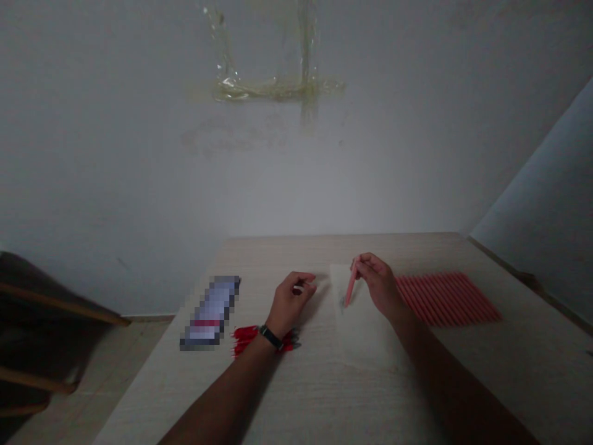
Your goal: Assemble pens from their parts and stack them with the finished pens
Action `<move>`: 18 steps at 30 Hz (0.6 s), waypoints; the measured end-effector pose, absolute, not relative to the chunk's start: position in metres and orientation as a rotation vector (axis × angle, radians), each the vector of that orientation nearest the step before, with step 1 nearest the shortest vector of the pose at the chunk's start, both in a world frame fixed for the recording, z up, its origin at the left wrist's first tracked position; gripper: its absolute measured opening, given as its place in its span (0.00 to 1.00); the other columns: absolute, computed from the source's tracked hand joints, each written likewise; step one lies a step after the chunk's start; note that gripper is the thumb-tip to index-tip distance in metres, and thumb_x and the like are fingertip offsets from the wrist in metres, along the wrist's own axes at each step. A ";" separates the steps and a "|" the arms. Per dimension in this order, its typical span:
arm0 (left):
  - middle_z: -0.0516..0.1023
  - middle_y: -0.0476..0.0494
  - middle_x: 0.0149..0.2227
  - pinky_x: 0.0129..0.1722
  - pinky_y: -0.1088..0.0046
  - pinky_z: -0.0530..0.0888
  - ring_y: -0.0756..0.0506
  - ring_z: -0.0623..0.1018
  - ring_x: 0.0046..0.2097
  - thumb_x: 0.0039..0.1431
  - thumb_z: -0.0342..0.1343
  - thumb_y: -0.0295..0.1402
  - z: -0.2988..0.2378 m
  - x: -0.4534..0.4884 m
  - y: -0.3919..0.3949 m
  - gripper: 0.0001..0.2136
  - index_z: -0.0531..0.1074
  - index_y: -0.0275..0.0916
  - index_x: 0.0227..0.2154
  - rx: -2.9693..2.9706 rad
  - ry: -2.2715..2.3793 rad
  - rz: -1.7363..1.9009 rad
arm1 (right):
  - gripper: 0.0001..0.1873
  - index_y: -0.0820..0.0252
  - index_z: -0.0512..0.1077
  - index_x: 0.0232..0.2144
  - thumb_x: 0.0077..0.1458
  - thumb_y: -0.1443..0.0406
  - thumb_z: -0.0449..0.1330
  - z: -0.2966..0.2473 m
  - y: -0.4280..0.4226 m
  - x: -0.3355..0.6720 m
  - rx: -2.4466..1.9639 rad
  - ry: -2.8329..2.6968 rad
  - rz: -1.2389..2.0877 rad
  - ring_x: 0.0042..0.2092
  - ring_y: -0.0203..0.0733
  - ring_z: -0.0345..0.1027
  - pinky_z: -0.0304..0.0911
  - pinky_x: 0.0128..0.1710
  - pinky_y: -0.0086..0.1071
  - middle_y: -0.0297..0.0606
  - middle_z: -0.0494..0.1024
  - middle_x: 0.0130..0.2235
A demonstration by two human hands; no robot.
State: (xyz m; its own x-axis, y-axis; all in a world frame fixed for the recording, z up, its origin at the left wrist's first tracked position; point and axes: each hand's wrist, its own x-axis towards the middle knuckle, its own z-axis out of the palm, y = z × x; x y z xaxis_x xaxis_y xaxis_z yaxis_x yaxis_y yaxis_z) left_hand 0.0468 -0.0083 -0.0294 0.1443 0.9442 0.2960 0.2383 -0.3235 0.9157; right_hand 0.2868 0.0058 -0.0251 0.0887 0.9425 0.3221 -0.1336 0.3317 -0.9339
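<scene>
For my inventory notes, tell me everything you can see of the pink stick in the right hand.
The pink stick is slim, straight and smooth-looking; its material is hard to tell. It is pinched at its upper part by the fingers of the right hand and tilts down, its lower end at a dark mark on a white sheet. Whether it touches the sheet cannot be told.

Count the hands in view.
2. The left hand is curled just left of the sheet of paper; the right hand holds a pink stick above that paper. No other hands show.
</scene>
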 end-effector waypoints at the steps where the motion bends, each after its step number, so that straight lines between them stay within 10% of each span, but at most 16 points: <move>1: 0.79 0.41 0.43 0.39 0.70 0.72 0.44 0.77 0.41 0.60 0.60 0.40 -0.029 0.047 -0.010 0.11 0.78 0.40 0.42 1.752 1.137 1.200 | 0.10 0.58 0.73 0.33 0.54 0.58 0.65 -0.024 0.007 0.289 -0.891 -1.204 0.978 0.31 0.37 0.66 0.63 0.32 0.30 0.34 0.74 0.30; 18: 0.69 0.37 0.58 0.61 0.57 0.67 0.39 0.69 0.61 0.65 0.56 0.41 -0.032 0.051 -0.022 0.16 0.73 0.44 0.54 2.457 0.618 0.543 | 0.20 0.62 0.77 0.36 0.51 0.50 0.63 -0.032 0.015 0.492 -1.735 -1.223 0.114 0.34 0.45 0.73 0.66 0.36 0.36 0.45 0.81 0.34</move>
State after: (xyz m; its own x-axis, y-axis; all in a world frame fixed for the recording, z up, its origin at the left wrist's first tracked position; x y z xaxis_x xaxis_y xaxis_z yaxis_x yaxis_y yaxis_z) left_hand 0.0505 -0.0223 -0.0317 0.8135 0.5283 0.2432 0.3090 -0.7468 0.5889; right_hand 0.4918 0.0147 -0.0316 0.4900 0.7626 0.4223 0.6716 -0.0214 -0.7406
